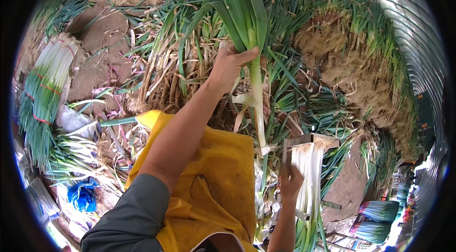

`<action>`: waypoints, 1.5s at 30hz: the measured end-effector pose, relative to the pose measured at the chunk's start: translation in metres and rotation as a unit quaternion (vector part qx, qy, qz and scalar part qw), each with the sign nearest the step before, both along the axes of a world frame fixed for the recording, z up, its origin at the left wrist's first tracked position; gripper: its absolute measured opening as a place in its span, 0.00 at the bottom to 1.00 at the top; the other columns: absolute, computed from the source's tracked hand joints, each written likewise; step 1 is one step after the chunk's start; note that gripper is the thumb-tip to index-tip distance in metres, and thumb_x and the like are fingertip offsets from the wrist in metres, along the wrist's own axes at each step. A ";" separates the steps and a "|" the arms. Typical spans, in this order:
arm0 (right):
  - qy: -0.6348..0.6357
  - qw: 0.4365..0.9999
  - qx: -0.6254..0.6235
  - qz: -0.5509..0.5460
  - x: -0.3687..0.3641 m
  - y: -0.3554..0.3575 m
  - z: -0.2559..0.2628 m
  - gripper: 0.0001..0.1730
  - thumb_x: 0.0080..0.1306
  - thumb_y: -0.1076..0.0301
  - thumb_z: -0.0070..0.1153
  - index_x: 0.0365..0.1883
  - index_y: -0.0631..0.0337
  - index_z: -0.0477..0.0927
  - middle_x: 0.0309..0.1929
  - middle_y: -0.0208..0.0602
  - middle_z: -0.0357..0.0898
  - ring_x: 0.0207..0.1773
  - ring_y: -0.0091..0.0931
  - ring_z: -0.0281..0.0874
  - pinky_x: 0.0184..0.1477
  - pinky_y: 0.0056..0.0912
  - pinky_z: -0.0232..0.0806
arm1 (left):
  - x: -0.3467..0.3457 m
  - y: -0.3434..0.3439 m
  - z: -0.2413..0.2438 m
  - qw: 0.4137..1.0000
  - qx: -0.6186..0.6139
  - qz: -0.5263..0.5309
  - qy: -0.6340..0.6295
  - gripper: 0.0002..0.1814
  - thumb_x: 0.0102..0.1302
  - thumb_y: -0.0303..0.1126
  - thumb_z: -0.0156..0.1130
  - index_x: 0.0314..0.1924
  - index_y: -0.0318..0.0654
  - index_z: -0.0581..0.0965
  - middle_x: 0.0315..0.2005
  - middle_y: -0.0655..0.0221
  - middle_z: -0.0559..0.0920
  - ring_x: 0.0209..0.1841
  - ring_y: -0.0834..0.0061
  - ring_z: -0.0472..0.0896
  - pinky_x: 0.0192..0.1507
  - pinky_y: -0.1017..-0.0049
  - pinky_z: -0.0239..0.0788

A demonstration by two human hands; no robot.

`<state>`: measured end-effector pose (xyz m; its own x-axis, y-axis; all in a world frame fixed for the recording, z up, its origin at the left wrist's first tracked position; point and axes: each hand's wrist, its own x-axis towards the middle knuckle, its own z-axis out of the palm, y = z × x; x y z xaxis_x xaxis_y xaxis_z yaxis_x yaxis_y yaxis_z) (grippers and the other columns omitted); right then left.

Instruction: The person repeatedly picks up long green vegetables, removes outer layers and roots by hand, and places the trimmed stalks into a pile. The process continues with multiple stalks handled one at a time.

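My left hand (229, 66) is closed around a long green onion (257, 84), gripping it where the pale stalk meets the broad green leaves. The leaves point away from me; the white root end hangs towards me. A loose strip of outer skin peels off partway down the stalk. My right hand (291, 182) is curled into a fist below that end, beside a metal rack (301, 140). A dark, narrow shape above the fist is too blurred to identify. White-stalked green onions (309, 177) lie in the rack, root ends away from me. A yellow apron (213, 173) covers my front.
Untrimmed green onions (171, 70) with dry leaves are heaped ahead, and a soil-caked pile (356, 52) runs along the right. Banded bundles (48, 81) stand left, near a blue plastic bag (82, 195). More bundles (379, 211) lie lower right. A ribbed wall (409, 13) curves overhead.
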<state>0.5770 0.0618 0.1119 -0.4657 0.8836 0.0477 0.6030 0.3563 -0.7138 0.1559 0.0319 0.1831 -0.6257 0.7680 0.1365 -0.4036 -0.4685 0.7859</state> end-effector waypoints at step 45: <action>0.597 0.646 -0.460 0.118 -0.244 0.050 0.048 0.14 0.86 0.59 0.56 0.40 0.53 0.71 0.34 0.28 0.68 0.42 0.28 0.71 0.54 0.39 0.72 | 0.011 0.019 0.000 0.948 0.207 -0.124 -0.207 0.24 0.86 0.56 0.55 0.56 0.39 0.75 0.32 0.73 0.77 0.29 0.76 0.74 0.37 0.69 0.70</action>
<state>0.3328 0.1119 0.1603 -0.7095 0.7047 0.0030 -0.5676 -0.5690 -0.5950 0.1669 0.0507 0.1834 -0.4988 0.8324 0.2414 -0.7751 -0.5530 0.3057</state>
